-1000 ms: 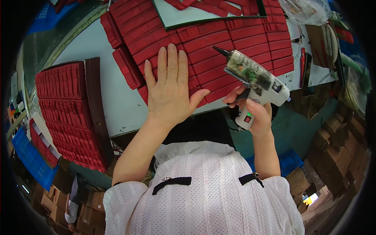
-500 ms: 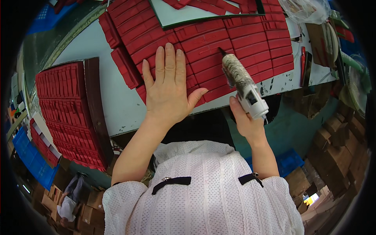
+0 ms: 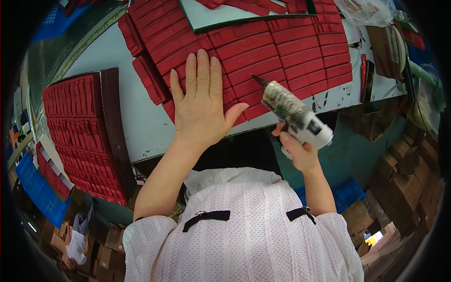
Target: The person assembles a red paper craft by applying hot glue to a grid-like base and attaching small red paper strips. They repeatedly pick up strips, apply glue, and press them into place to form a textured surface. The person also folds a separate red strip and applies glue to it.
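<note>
Rows of flat red strips (image 3: 300, 51) lie side by side on the white table. My left hand (image 3: 201, 105) rests flat on them, fingers stretched and thumb out to the side, holding nothing. In my right hand (image 3: 300, 152) is a hot glue gun (image 3: 295, 110) with a white body and a stained, speckled front part. Its dark nozzle points up and left, the tip close over a strip right of my left hand; whether it touches cannot be told. Thin glue-like lines (image 3: 251, 57) mark the strips just beyond the tip.
A brown-edged board of stacked red pieces (image 3: 77, 136) stands at the left. At the far side lies a dark-green-edged tray (image 3: 213, 19) with loose red strips. A clear plastic bag (image 3: 369, 11) and a red-handled tool (image 3: 363, 70) are at the right. Cardboard boxes (image 3: 399, 183) fill the lower right.
The glue gun has come nearer and tilted, its tip shifting slightly left to a strip closer to me. My left hand stays nearly still. A person in the lower left background has moved.
</note>
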Tool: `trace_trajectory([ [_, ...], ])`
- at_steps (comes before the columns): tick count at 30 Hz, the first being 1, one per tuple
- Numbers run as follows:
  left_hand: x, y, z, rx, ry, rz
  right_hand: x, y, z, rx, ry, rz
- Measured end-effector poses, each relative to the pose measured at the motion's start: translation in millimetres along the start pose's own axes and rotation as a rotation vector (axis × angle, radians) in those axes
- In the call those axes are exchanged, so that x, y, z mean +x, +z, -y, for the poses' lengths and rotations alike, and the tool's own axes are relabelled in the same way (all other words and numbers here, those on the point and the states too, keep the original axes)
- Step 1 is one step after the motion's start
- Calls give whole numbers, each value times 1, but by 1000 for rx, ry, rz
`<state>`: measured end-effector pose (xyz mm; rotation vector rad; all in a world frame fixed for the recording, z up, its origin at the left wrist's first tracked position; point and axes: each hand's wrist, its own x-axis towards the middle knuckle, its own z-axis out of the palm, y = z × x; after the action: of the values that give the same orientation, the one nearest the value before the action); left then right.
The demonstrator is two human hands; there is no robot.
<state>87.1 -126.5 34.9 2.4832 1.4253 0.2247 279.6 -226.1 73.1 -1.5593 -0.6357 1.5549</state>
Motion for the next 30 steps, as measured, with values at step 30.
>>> trace_trajectory([
  [30, 0, 0, 1, 37, 14, -15, 1, 2, -3, -852, -642, 4],
])
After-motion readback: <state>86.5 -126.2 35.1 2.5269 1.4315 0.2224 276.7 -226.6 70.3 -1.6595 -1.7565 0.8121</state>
